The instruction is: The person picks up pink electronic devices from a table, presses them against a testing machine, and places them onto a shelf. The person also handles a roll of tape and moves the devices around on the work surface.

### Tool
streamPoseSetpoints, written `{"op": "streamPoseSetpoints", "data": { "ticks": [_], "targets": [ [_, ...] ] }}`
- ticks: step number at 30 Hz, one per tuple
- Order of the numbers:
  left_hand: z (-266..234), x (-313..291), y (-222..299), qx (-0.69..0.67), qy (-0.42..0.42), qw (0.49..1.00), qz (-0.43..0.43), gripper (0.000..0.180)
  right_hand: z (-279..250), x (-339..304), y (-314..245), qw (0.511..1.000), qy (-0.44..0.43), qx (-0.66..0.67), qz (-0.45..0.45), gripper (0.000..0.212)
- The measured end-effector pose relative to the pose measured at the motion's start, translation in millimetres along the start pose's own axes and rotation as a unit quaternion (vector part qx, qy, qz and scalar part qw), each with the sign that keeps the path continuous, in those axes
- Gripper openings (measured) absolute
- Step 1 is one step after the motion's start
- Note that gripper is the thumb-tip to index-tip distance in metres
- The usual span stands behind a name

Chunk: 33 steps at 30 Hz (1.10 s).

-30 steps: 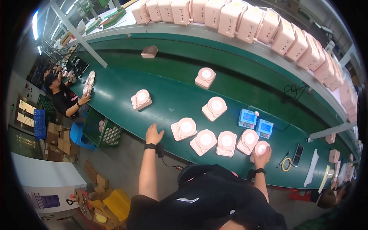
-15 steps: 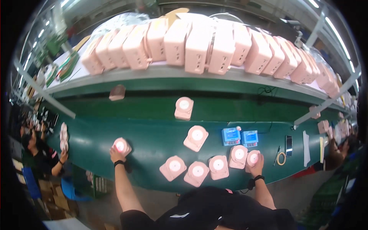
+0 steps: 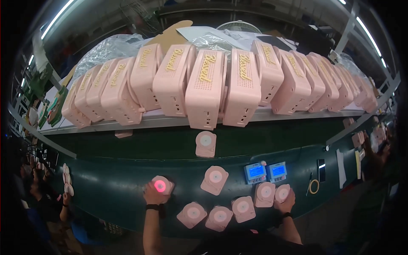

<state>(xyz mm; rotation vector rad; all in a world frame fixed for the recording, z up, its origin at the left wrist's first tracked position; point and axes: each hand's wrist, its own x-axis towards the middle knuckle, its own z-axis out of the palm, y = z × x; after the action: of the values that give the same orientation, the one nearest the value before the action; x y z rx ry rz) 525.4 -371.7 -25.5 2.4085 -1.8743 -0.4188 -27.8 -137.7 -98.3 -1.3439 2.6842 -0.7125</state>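
With my left hand (image 3: 153,194) I grip a pink record-player-shaped device (image 3: 168,188) from its near left side; its round disc glows pinkish red. At the right, my right hand (image 3: 287,203) is closed around the edge of another such device (image 3: 282,193), whose disc is pale. Directly beside it lies a similar device (image 3: 265,194). Two small blue meters (image 3: 256,171) with lit screens stand just beyond my right hand. Between my hands, several more pink devices (image 3: 214,180) lie disc up on the green table (image 3: 127,187).
Upright pink devices line a raised shelf (image 3: 170,120) across the back, with clear plastic wrap (image 3: 104,53) behind them. A phone (image 3: 321,170), a coiled yellow cable (image 3: 313,187) and a white strip (image 3: 341,168) lie at the right. Another person's hand (image 3: 66,198) is at far left.
My left hand has shifted to the right with its device, and the disc glows stronger. My right hand stays on the same device. The view has tilted up, showing more of the shelf.
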Motion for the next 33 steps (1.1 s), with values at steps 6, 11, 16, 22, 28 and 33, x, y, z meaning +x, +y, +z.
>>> {"op": "streamPoseSetpoints", "data": {
  "ticks": [6, 11, 16, 22, 28, 33],
  "targets": [
    [9, 34, 148, -0.081, 0.036, 0.971, 0.222, 0.091, -11, 1, -9, 0.998, -0.026, -0.005, 0.052, 0.106],
    [96, 84, 248, -0.093, 0.011, 0.984, 0.154, 0.108, 7, 6, -23, 0.994, 0.024, 0.000, 0.107, 0.105],
    [92, 92, 293, -0.111, -0.069, 0.988, 0.080, 0.112, 7, -2, -8, 0.994, 0.017, -0.028, 0.107, 0.105],
    [76, 119, 184, -0.493, -0.082, 0.863, 0.076, 0.099, 11, 6, 11, 1.000, 0.004, 0.018, 0.023, 0.103],
    [-8, 42, 11, -0.157, 0.176, 0.971, 0.045, 0.092, 15, 1, 8, 0.999, 0.015, -0.005, 0.048, 0.103],
    [18, -14, -66, -0.008, 0.144, 0.989, -0.019, 0.097, 13, 4, 3, 0.996, 0.020, -0.029, 0.077, 0.105]
  ]
}}
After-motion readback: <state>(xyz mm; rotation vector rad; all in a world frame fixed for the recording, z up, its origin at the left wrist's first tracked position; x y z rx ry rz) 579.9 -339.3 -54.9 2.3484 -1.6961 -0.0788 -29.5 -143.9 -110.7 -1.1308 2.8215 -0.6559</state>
